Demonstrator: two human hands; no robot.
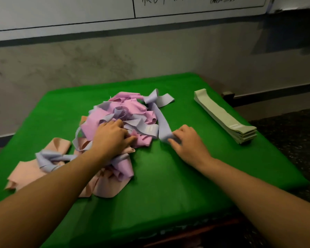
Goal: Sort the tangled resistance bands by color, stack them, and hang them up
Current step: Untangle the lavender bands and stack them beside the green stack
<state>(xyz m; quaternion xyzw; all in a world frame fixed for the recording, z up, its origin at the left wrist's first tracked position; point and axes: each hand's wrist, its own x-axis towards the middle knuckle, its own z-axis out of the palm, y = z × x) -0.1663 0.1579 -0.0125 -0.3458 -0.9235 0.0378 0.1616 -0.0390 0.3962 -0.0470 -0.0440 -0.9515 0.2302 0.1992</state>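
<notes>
A tangled heap of pink (131, 106), lavender (161, 101) and peach (27, 172) resistance bands lies on the left half of the green-covered table (177, 176). My left hand (111, 138) presses down on the middle of the heap, fingers curled into the pink and lavender bands. My right hand (186, 142) pinches the near end of a lavender band (164, 129) that trails back into the heap. A neat stack of pale green bands (225, 119) lies flat at the table's right side, apart from both hands.
A grey wall (115, 59) with a whiteboard (79, 11) above rises behind the table. Dark speckled floor (293, 140) lies to the right of the table's edge. Bare green cloth spreads between the heap and the green stack, and along the near edge.
</notes>
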